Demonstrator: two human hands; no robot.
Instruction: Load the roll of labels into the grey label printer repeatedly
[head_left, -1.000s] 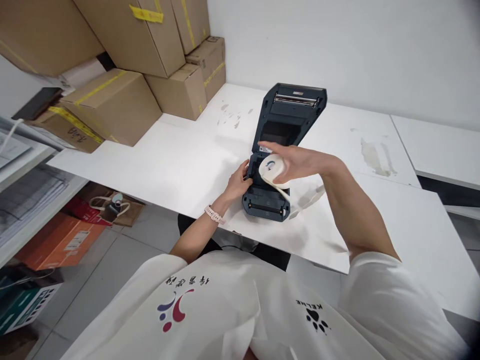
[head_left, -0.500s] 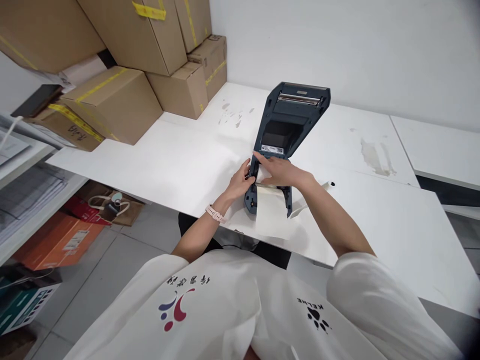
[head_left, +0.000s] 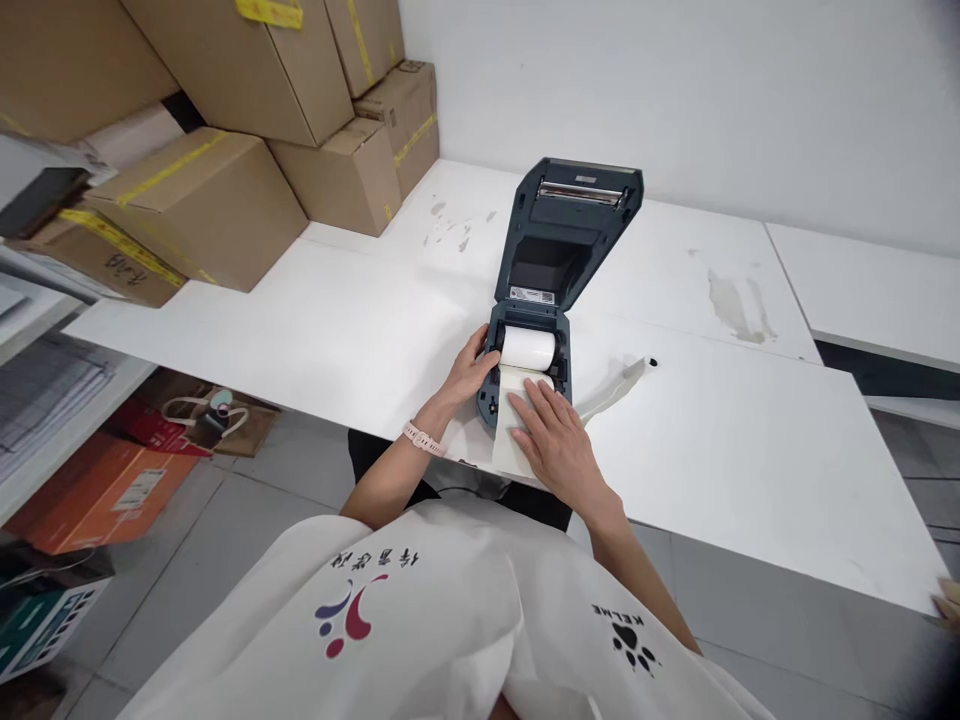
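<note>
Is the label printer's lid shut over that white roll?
No, the lid stands raised, leaving the white paper roll inside uncovered.

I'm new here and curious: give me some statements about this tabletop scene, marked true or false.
1. The lid of the dark device is open. True.
2. The paper roll sits inside the dark device. True.
3. The left hand holds the paper roll. False: it is at the dark device's side.
4. The right hand lies over the paper strip. True.
5. The wristband is on the right wrist. False: it is on the left.
</note>
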